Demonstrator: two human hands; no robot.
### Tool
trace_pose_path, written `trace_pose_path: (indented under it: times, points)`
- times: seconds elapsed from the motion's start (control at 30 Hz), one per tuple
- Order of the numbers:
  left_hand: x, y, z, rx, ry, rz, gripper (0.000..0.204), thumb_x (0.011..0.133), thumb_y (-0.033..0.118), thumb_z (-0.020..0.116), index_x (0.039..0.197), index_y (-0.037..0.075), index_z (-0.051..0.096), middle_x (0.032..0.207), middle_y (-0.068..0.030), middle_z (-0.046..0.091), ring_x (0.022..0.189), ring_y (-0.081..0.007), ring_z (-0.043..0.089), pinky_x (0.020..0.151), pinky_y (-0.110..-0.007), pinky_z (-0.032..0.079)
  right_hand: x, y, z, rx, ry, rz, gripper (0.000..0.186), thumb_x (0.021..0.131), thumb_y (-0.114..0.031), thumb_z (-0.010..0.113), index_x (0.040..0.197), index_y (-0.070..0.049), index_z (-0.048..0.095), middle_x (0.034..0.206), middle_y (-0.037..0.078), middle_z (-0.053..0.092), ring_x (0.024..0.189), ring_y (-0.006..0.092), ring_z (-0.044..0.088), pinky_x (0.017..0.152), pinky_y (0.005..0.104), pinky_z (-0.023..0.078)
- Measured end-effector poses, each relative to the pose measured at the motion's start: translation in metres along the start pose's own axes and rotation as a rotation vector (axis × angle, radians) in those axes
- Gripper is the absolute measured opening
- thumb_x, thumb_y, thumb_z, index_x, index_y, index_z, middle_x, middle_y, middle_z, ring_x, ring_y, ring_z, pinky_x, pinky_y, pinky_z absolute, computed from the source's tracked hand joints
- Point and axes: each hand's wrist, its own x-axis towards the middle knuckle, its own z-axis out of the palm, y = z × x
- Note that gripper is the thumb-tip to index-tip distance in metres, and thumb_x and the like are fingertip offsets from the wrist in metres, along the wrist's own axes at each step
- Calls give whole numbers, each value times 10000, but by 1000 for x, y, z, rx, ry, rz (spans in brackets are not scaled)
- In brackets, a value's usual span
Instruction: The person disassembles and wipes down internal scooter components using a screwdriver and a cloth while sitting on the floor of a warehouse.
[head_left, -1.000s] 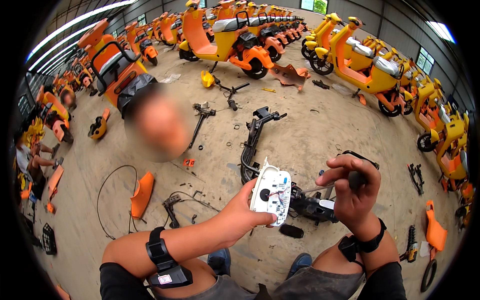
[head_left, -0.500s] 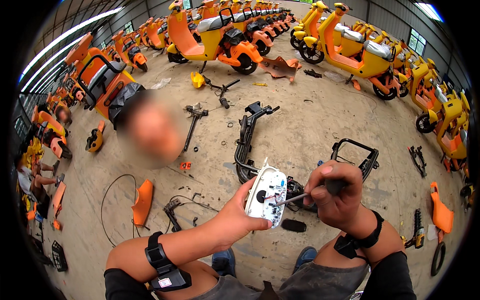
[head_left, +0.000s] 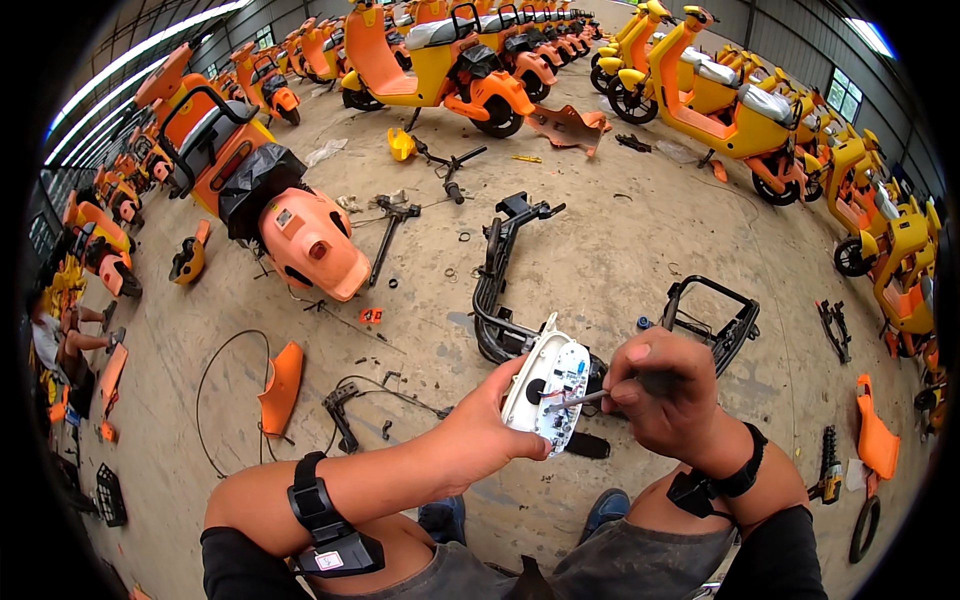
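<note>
Left hand [head_left: 495,412] is gripping the white plastic housing [head_left: 523,391] at its left and lower edges, above the floor [head_left: 610,245]; right hand [head_left: 662,388] is gripping a screwdriver [head_left: 583,400] over the circuit board [head_left: 571,380] (already exposed, still sitting inside).

Dusty floor [head_left: 620,235] beneath bent black frame [head_left: 488,290], orange panel [head_left: 281,390], looped cable [head_left: 199,395] and yellow-orange scooters [head_left: 432,80].

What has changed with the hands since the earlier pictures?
The right hand moved left, bringing the tip of the screwdriver from just right of the circuit board to over it. Nothing was let go: the right hand still grips the screwdriver, and the left hand still holds the white housing.
</note>
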Motion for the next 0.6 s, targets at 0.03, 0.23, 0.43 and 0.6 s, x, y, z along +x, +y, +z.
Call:
trace_pose_path:
  times: [0.03, 0.23, 0.43, 0.6]
  points:
    - [0, 0, 0, 5, 4, -3, 967, 714, -129, 670, 1534, 84, 204, 1300, -102, 538, 1140, -200, 570, 905, -327, 499, -2, 0, 1, 18, 24, -3, 421, 864, -2, 709, 1222, -55, 494, 859, 104, 639, 723, 195, 638, 633, 306, 513]
    - [-1, 1, 0, 4, 21, -13, 963, 702, -136, 674, 1526, 77, 223, 1288, -107, 552, 1139, -204, 572, 897, -325, 502, 1, -2, 2, -10, -10, 0, 418, 860, -3, 716, 1219, -52, 507, 852, 102, 643, 713, 198, 647, 632, 295, 519]
    - [1, -4, -2, -18, 15, -17, 966, 700, -141, 672, 1528, 85, 230, 1283, -105, 561, 1138, -205, 574, 886, -325, 506, 0, -2, 0, -6, -12, 30, 407, 860, -2, 712, 1214, -51, 517, 840, 101, 639, 699, 197, 647, 626, 297, 519]
    - [-3, 1, 1, 20, 19, -45, 934, 715, -126, 658, 1525, 94, 248, 1273, -95, 566, 1119, -201, 584, 864, -329, 512, 10, -13, -4, -85, -120, 65, 458, 903, -147, 694, 1314, -51, 515, 966, 130, 606, 819, 215, 617, 703, 324, 505]
